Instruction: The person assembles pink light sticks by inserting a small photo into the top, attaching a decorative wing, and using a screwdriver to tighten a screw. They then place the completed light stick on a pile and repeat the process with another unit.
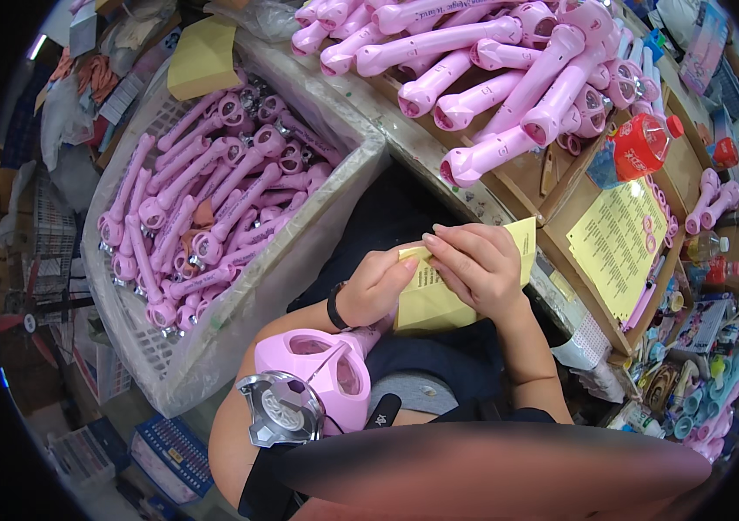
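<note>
A pink toy wand (350,369) lies along my left forearm, its faceted head with clear windows and a silver knob (281,408) toward my body. Its handle runs up under my left hand (375,291), which is closed around it and also pinches the near-left edge of a yellow printed sheet (426,304). The sheet is bent, and hides the far end of the handle. My right hand (484,267) grips the sheet from its right side, fingers over the top and pressed together. Whether the sheet touches the handle cannot be made out.
At left stands a plastic-lined crate (156,365) full of pink wands (213,191), with a yellow sheet stack (204,56) at its far corner. More wands (473,95) pile on the bench beyond. Right of them are a red-labelled bottle (643,143) and a cardboard tray with yellow sheets (617,247).
</note>
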A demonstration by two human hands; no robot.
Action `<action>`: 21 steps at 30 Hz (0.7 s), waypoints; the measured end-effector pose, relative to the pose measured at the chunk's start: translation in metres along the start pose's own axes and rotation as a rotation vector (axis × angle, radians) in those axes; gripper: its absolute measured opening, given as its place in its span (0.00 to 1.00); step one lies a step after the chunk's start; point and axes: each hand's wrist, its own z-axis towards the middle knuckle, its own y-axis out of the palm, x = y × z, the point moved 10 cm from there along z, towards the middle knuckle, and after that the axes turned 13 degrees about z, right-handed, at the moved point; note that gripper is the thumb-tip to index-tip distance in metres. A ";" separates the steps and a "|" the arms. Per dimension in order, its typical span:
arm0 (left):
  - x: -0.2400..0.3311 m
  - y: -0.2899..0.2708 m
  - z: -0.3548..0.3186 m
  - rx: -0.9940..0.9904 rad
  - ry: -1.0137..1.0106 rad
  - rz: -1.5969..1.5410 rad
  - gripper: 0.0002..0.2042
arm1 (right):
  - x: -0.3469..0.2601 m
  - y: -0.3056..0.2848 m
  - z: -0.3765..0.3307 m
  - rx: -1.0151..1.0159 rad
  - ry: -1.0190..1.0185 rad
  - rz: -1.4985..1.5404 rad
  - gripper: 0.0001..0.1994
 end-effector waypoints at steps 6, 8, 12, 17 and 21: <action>-0.003 0.000 0.001 0.015 0.006 -0.030 0.17 | -0.002 0.005 -0.001 -0.003 -0.027 -0.049 0.19; -0.011 -0.003 0.001 0.043 -0.054 -0.038 0.17 | 0.000 0.008 -0.002 -0.017 0.006 -0.067 0.18; -0.015 -0.006 0.001 0.093 -0.071 -0.041 0.16 | -0.002 0.011 -0.005 0.005 0.050 -0.100 0.18; -0.013 -0.007 0.001 0.118 -0.042 -0.014 0.16 | -0.004 0.010 -0.007 0.032 0.042 -0.104 0.18; -0.014 -0.007 0.001 0.107 -0.043 -0.006 0.16 | -0.005 0.009 -0.008 0.037 0.012 -0.106 0.17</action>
